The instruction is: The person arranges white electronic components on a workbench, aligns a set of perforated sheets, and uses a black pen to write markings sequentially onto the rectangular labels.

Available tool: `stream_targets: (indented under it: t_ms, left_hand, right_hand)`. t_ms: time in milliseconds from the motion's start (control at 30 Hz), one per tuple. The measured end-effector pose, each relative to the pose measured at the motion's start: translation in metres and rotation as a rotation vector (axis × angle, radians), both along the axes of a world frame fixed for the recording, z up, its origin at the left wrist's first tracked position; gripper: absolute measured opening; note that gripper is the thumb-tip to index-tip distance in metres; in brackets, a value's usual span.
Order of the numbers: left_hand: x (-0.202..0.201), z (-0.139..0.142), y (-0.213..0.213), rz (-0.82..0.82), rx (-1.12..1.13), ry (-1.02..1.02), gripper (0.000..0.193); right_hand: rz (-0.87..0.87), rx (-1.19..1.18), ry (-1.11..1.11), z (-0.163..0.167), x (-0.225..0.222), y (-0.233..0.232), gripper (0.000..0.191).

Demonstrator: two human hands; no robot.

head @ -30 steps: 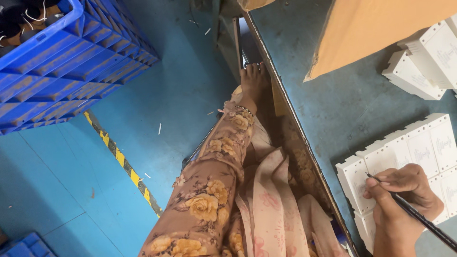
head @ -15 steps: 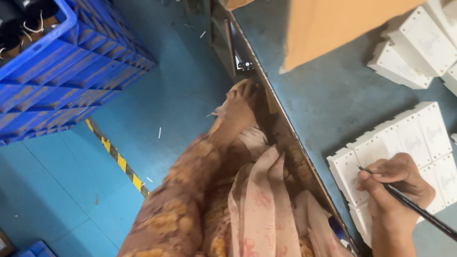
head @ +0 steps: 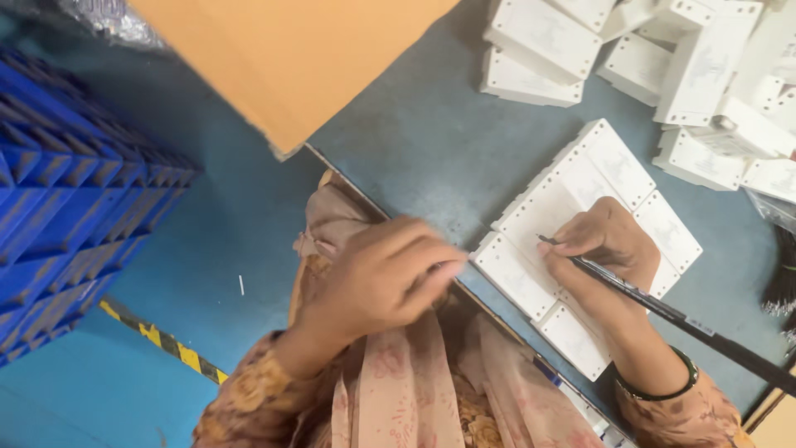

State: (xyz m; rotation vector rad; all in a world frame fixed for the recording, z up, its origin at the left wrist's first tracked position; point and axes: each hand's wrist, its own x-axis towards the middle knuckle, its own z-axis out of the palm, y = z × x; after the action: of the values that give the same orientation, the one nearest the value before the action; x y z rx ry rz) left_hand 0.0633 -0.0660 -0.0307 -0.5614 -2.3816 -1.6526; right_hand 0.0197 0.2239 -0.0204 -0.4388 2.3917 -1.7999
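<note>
1. Several stacked blue ribbed plastic crates (head: 75, 224) fill the far left, standing on a blue floor (head: 224, 249) that carries a yellow-and-black striped line (head: 162, 340).

2. Above them, a large flat sheet of tan cardboard (head: 290, 58) overhangs the edge of the blue-grey worktable (head: 414, 141).

3. The left hand (head: 381, 278) hovers at the table's near edge, fingers (head: 435, 270) curled loosely together and pointing right; they grip nothing that shows, and their tips come just beside the near-left corner of the block of white parts, whether touching or not I cannot tell.

4. That block, a row of white rectangular plastic housings with toothed edges (head: 580, 191), lies on the table between the two hands, its long axis running diagonally from near-right to far-left. It sits to the right of the left fingers and directly beneath the right hand.

5. The right hand (head: 605, 245) rests on the housings, fingers pinched tight round a slim black pen (head: 655, 311) whose tip meets the top face of the block and whose shaft trails away to the lower right. This hand is the nearer of the two. A dark green bangle (head: 663, 390) circles its wrist.

6. More loose white housings (head: 688, 75) lie heaped at the far right, well apart from the block.
</note>
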Motion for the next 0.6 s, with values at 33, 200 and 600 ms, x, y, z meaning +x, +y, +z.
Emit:
stream_targets:
  t_ms: [33, 200, 600]
  left_hand:
    - [-0.009, 0.002, 0.012, 0.019, 0.011, 0.036, 0.010]
    - [-0.039, -0.006, 0.041, 0.053, -0.036, 0.059, 0.015]
    - [-0.035, -0.028, 0.026, -0.102, -0.132, 0.143, 0.038]
  right_hand:
    - [-0.009, -0.026, -0.018, 0.001, -0.002, -0.001, 0.023]
    - [0.059, 0.048, -0.050, 0.008, -0.010, -0.005, 0.021]
    - [0.074, 0.202, -0.035, 0.005, 0.004, -0.022, 0.021]
